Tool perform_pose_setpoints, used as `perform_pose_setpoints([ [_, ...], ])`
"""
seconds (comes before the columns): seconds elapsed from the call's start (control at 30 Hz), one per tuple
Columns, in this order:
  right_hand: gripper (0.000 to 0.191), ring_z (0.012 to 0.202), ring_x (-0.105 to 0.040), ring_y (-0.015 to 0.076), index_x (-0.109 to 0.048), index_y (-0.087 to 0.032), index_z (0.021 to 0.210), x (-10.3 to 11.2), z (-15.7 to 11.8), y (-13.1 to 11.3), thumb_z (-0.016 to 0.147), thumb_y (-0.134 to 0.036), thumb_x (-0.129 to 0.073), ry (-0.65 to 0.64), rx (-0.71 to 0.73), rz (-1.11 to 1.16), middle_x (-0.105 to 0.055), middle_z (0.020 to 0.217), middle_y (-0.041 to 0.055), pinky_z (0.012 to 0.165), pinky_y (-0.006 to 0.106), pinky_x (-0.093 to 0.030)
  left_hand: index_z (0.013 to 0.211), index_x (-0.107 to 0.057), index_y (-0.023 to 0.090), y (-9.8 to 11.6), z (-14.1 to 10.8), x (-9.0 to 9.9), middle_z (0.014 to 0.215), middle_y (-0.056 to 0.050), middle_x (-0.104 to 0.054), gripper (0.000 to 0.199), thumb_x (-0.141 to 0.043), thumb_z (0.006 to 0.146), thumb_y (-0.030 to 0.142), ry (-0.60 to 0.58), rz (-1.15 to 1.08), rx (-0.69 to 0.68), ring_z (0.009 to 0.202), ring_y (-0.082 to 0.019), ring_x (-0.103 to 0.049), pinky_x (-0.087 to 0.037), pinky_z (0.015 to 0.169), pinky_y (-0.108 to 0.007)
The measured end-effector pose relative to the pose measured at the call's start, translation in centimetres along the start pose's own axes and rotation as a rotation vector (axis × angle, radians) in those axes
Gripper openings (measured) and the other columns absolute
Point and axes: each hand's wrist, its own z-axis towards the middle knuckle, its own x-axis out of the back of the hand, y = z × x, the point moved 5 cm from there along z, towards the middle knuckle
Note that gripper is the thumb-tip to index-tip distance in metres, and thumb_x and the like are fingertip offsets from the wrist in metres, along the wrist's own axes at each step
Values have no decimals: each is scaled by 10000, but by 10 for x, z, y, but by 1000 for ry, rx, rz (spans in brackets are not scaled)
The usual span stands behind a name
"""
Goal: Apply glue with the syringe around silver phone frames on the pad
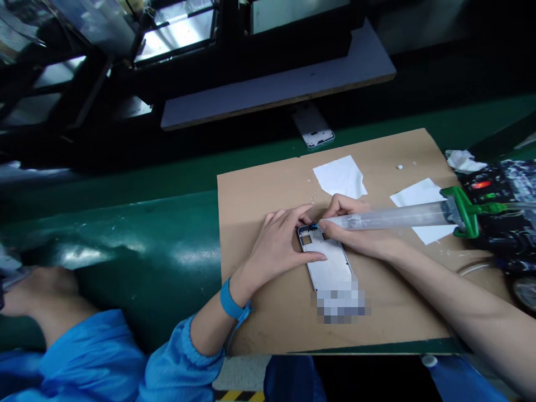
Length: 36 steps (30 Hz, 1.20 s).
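Observation:
A silver phone frame (pixel 329 262) lies on a brown cardboard sheet (pixel 268 201). My left hand (pixel 278 245) rests on the frame's left edge and top corner, pressing it flat. My right hand (pixel 355 229) grips a clear glue syringe (pixel 397 216) with a green cap (pixel 463 211); its tip touches the frame's top edge near a blue spot. The lower end of the frame is blurred out.
Two white paper pieces (pixel 341 176) (pixel 422 204) lie on the cardboard. Another phone part (pixel 314 127) sits on the green belt (pixel 125 240) beyond. A dark dispenser box (pixel 502 195) with a red light stands at right. Another person's hand (pixel 37 290) is at far left.

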Motion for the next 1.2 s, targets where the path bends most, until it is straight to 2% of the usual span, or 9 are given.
perform_pose_setpoints([
  [0.5, 343, 653, -492, 179, -544, -289, 841, 0, 2, 2, 953, -471, -813, 33, 11, -29, -638, 720, -22, 588, 352, -353, 1670, -542, 350, -3, 1, -1, 1420, -65, -800, 1042, -1039, 813, 674, 13, 10, -8, 1292, -351, -741, -506, 1178, -537],
  [0.83, 340, 661, -498, 177, -540, -286, 829, 4, 2, -7, 946, -455, -810, 24, 21, -43, -640, 735, -21, 595, 351, -353, 1690, -529, 339, -1, 0, -2, 1453, -64, -786, 1060, -1041, 819, 660, 9, 5, -17, 1314, -348, -732, -488, 1228, -539],
  [1.0, 349, 667, -504, 181, -538, -289, 840, 3, 2, -7, 962, -469, -811, 22, 21, -48, -637, 737, -20, 600, 352, -382, 1697, -529, 337, 1, 0, -2, 1450, -65, -786, 1051, -1041, 830, 635, 19, -3, -29, 1302, -348, -733, -499, 1204, -528],
  [1.2, 342, 653, -495, 191, -553, -293, 845, 4, 1, -5, 968, -456, -828, 16, 11, -57, -634, 723, -11, 587, 354, -361, 1669, -543, 326, 0, 1, -4, 1446, -54, -787, 1057, -1065, 801, 628, 19, 2, -16, 1303, -343, -730, -488, 1209, -523],
])
